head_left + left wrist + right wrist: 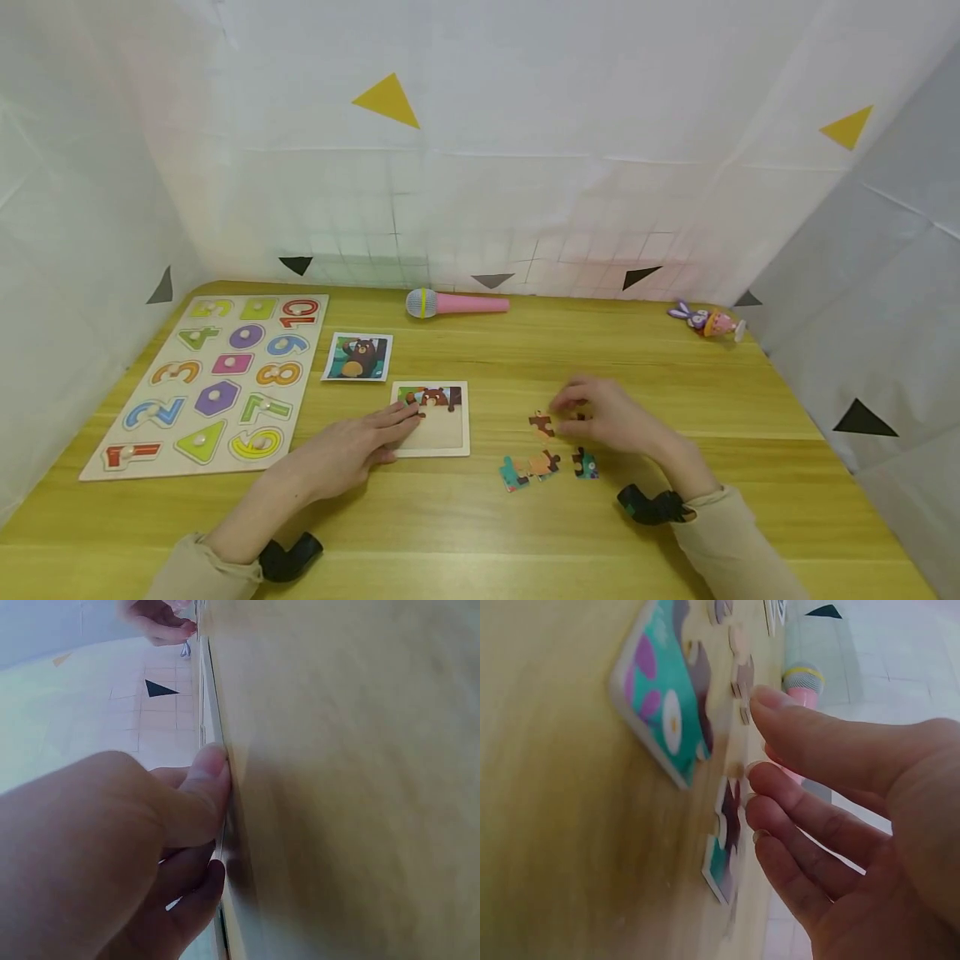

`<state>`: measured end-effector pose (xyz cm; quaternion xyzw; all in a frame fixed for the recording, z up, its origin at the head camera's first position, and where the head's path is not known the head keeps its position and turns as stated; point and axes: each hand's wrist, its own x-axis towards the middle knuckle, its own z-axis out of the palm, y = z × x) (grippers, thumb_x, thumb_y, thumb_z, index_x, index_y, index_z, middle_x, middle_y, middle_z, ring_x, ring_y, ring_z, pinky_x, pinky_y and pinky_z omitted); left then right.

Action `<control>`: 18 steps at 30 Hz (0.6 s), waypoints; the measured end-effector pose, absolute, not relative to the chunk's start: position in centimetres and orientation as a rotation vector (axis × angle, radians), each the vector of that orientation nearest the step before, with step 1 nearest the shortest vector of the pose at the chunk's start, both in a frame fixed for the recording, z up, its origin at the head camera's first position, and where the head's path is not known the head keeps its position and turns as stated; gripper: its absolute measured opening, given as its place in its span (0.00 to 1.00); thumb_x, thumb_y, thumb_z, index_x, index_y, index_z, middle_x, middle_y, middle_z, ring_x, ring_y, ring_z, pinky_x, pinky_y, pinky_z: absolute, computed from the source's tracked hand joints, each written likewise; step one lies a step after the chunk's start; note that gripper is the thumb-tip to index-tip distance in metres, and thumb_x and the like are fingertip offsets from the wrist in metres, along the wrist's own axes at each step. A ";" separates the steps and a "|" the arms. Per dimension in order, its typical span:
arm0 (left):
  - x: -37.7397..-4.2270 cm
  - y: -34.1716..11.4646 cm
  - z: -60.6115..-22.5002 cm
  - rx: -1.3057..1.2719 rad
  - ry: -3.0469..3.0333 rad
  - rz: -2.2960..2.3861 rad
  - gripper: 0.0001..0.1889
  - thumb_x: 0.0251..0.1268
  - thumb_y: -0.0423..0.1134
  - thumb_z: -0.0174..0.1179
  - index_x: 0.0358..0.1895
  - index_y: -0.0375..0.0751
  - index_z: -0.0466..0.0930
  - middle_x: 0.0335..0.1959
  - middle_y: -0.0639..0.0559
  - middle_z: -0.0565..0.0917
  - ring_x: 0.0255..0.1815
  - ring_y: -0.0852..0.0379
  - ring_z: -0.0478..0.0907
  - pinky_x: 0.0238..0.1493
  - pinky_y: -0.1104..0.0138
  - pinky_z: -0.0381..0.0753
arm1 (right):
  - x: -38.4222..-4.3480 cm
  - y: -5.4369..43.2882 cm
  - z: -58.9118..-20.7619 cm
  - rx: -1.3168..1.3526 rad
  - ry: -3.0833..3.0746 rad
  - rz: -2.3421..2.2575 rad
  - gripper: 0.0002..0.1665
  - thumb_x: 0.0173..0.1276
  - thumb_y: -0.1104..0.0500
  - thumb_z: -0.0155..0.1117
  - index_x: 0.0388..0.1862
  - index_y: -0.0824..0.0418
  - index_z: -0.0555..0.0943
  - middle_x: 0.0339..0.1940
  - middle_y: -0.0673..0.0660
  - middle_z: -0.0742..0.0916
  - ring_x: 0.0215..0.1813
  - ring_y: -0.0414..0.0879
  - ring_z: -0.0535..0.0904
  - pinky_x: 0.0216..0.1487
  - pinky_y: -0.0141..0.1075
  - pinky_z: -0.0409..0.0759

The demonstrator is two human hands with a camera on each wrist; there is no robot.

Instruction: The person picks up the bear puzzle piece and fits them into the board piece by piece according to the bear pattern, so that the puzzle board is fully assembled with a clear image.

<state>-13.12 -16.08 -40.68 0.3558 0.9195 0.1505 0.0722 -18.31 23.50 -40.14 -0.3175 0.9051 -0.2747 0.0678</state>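
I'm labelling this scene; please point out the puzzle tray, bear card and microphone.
Puzzle tray (441,430): head view, on its bare floor.
Bear card (360,357): head view, on the printed bear.
Microphone (465,304): head view, on its pink handle.

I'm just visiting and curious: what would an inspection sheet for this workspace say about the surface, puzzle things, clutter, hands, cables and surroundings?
Surface: wood-grain tabletop.
Job's things: wooden puzzle tray with bear pieces along its top and plain wood showing below; loose puzzle pieces to its right; bear picture card beyond its left corner.
Clutter: number-and-shape board at left, pink toy microphone at the back, purple-eared rabbit toy at far right.
Hands: left hand rests on the tray's left side; right hand is beside the loose pieces, thumb and fingers apart.
Cables: nothing seen.
Surroundings: white sheeting with yellow, black and grey triangles.
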 end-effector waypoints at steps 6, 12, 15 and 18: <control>-13.3 -16.1 -41.0 1.001 2.744 0.465 0.27 0.79 0.40 0.51 0.77 0.47 0.62 0.79 0.50 0.60 0.78 0.49 0.60 0.68 0.50 0.71 | -18.4 23.2 -40.8 -1.004 2.705 -0.817 0.14 0.64 0.54 0.74 0.48 0.53 0.88 0.44 0.49 0.83 0.39 0.45 0.76 0.38 0.34 0.78; -13.3 -16.1 -41.2 0.998 2.740 0.457 0.27 0.80 0.40 0.49 0.78 0.47 0.60 0.80 0.50 0.58 0.79 0.49 0.58 0.68 0.48 0.71 | -18.2 22.9 -40.9 -0.978 2.712 -0.830 0.16 0.61 0.54 0.76 0.48 0.54 0.89 0.43 0.49 0.82 0.38 0.45 0.75 0.37 0.31 0.76; -13.4 -16.1 -41.2 1.020 2.750 0.448 0.27 0.79 0.40 0.50 0.78 0.47 0.61 0.80 0.50 0.59 0.77 0.47 0.62 0.67 0.49 0.73 | -18.1 22.8 -40.9 -0.952 2.708 -0.848 0.16 0.61 0.55 0.76 0.48 0.54 0.89 0.43 0.49 0.82 0.38 0.44 0.75 0.37 0.31 0.76; -13.4 -16.2 -41.2 1.047 2.753 0.450 0.27 0.79 0.40 0.51 0.77 0.46 0.62 0.80 0.49 0.60 0.74 0.45 0.66 0.64 0.49 0.75 | -18.1 22.8 -40.9 -0.931 2.702 -0.860 0.15 0.62 0.56 0.75 0.48 0.53 0.89 0.43 0.49 0.82 0.37 0.41 0.75 0.36 0.31 0.76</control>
